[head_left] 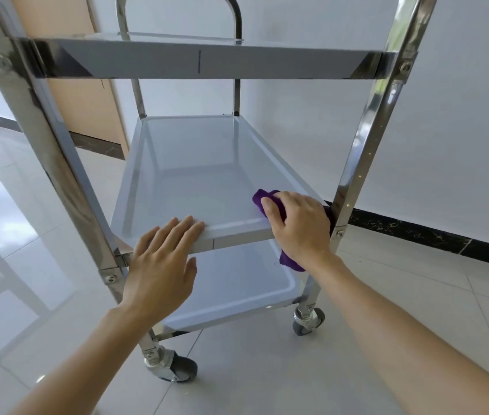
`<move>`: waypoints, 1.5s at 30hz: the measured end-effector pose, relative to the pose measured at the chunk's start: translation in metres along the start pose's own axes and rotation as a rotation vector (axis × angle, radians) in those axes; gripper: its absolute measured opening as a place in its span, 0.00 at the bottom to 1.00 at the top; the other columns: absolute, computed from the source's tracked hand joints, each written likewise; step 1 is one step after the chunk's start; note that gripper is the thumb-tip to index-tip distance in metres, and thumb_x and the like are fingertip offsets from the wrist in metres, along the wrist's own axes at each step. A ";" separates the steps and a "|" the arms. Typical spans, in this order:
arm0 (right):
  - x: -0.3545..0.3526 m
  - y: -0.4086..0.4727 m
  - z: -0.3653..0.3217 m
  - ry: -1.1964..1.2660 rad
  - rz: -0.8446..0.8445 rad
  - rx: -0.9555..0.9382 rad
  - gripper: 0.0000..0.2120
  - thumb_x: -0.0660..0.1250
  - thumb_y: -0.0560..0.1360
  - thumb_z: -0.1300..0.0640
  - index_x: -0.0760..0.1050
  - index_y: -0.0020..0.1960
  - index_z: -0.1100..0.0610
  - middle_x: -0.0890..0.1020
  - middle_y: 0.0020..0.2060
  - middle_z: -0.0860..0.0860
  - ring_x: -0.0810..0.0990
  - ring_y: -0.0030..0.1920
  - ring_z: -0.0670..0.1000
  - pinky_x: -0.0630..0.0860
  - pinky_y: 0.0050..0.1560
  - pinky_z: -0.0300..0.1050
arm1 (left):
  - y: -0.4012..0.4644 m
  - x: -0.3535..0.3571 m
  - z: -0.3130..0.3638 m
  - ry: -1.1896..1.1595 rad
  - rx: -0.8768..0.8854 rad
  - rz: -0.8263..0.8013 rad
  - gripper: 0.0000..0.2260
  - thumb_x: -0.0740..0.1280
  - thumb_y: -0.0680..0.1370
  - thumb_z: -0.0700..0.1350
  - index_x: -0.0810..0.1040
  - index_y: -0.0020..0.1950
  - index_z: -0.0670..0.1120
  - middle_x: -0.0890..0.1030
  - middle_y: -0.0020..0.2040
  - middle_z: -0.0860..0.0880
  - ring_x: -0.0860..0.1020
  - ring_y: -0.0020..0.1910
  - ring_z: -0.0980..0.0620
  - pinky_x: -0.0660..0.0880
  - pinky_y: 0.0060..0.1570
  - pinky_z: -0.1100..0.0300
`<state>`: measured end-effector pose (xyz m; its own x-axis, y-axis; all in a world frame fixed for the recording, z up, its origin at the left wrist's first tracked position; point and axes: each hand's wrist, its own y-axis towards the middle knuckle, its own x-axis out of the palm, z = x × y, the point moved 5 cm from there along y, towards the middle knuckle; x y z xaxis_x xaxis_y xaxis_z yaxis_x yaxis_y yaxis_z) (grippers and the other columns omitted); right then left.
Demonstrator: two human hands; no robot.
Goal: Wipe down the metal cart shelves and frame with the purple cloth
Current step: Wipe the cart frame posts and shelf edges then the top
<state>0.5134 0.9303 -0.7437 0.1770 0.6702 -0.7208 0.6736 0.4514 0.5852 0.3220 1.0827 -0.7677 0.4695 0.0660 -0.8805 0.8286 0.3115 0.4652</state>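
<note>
A shiny metal cart with three shelves stands in front of me. Its middle shelf point(189, 175) is a shallow grey tray. My right hand point(300, 226) grips the purple cloth point(259, 199) at that shelf's near right corner, over the front rim; a tail of cloth hangs below my wrist. My left hand point(162, 259) rests on the front rim with straight fingers on top and the thumb under the edge. The top shelf point(201, 62) is at eye level, and the bottom shelf point(237, 292) shows beneath.
Chrome uprights point(366, 139) frame the cart left and right, and a curved handle point(177, 13) rises at the far end. Caster wheels point(309, 322) sit on a glossy tiled floor. A white wall with dark skirting runs on the right; an orange door stands behind left.
</note>
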 end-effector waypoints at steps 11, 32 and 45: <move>0.028 -0.025 -0.083 0.039 -0.104 -0.205 0.25 0.49 0.80 0.38 0.78 0.60 0.52 0.82 0.58 0.47 0.77 0.59 0.54 0.68 0.65 0.51 | -0.004 -0.091 -0.024 -0.318 -0.146 0.076 0.10 0.64 0.81 0.45 0.77 0.62 0.53 0.80 0.56 0.58 0.79 0.48 0.64 0.74 0.46 0.74; 0.065 -0.059 -0.173 -0.068 -0.275 -0.709 0.27 0.62 0.76 0.53 0.65 0.74 0.55 0.70 0.73 0.51 0.69 0.70 0.56 0.64 0.71 0.54 | -0.016 -0.124 -0.083 -0.544 -0.413 0.281 0.11 0.67 0.78 0.55 0.68 0.54 0.54 0.77 0.46 0.65 0.81 0.36 0.57 0.82 0.41 0.49; 0.029 -0.060 -0.085 0.405 0.027 -0.317 0.17 0.61 0.80 0.55 0.73 0.67 0.58 0.78 0.62 0.49 0.74 0.63 0.54 0.66 0.68 0.50 | -0.012 -0.108 -0.063 -0.612 -0.309 0.225 0.19 0.65 0.80 0.52 0.63 0.69 0.55 0.75 0.45 0.72 0.79 0.42 0.65 0.80 0.41 0.60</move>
<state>0.4170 0.9726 -0.7679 -0.1434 0.8299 -0.5391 0.4108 0.5455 0.7305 0.2426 1.1314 -0.6841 0.7803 -0.3544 -0.5153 0.6101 0.6128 0.5023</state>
